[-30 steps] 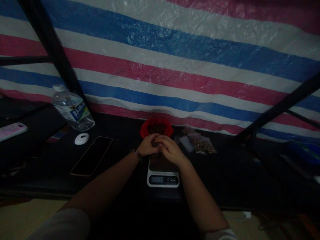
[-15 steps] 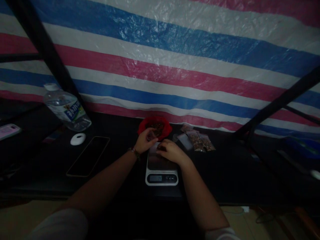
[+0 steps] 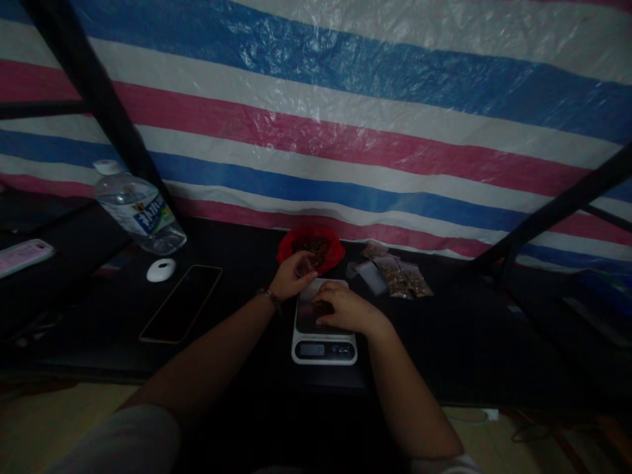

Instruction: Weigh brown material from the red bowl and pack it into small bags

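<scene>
Here, the left hand (image 3: 291,278) pinches a small pouch (image 3: 302,266) at the red bowl (image 3: 310,245) of dark pieces, mid-frame; the right hand (image 3: 345,309) presses another flat onto the kitchen scale (image 3: 323,339). Filled pouches (image 3: 402,280) lie to the right; filling appears underway. Black table (image 3: 469,342), water bottle (image 3: 135,209), phone (image 3: 182,303); striped tarp (image 3: 345,118) behind.

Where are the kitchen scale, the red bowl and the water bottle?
kitchen scale (image 3: 323,350): head view, on its front display panel.
red bowl (image 3: 285,248): head view, on its left rim.
water bottle (image 3: 141,214): head view, on its label.
</scene>
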A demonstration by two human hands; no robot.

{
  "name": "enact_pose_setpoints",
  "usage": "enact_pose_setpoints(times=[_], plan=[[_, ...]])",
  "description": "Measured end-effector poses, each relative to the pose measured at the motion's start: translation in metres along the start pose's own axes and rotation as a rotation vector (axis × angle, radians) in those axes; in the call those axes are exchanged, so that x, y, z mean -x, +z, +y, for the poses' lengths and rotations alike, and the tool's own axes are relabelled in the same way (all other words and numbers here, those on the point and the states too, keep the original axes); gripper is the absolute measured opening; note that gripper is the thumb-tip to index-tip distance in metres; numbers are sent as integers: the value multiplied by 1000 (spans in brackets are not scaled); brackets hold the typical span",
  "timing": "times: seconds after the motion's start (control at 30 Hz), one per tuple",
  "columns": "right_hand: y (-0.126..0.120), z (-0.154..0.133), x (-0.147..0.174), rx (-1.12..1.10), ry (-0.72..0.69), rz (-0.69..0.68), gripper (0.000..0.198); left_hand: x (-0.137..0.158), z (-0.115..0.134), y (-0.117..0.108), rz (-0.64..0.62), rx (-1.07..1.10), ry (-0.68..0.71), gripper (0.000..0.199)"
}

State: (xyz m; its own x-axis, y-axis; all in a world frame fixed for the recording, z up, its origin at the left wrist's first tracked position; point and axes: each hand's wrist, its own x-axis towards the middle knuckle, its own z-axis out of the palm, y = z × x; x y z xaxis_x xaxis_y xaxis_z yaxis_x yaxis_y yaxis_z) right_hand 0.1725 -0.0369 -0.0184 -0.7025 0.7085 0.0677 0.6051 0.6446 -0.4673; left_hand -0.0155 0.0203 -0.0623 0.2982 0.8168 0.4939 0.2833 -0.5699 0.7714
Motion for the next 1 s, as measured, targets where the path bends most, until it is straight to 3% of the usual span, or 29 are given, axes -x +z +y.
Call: enact_pose_setpoints(times=[0.13,0.57,0.83,1.0], plan=[[6,-2,-5,-13,-17,7,19,0,-2,1,-12,-3,-4,42],[7,10,-10,54,55,115,18,0,0,0,-42,5,-7,43],[-15,19,-8,-130,49,416,20,-1,5,-1,-154,-151,64,50],[-10,10,-23,-124,9,441,18,-2,7,3,-242,-251,133,40]])
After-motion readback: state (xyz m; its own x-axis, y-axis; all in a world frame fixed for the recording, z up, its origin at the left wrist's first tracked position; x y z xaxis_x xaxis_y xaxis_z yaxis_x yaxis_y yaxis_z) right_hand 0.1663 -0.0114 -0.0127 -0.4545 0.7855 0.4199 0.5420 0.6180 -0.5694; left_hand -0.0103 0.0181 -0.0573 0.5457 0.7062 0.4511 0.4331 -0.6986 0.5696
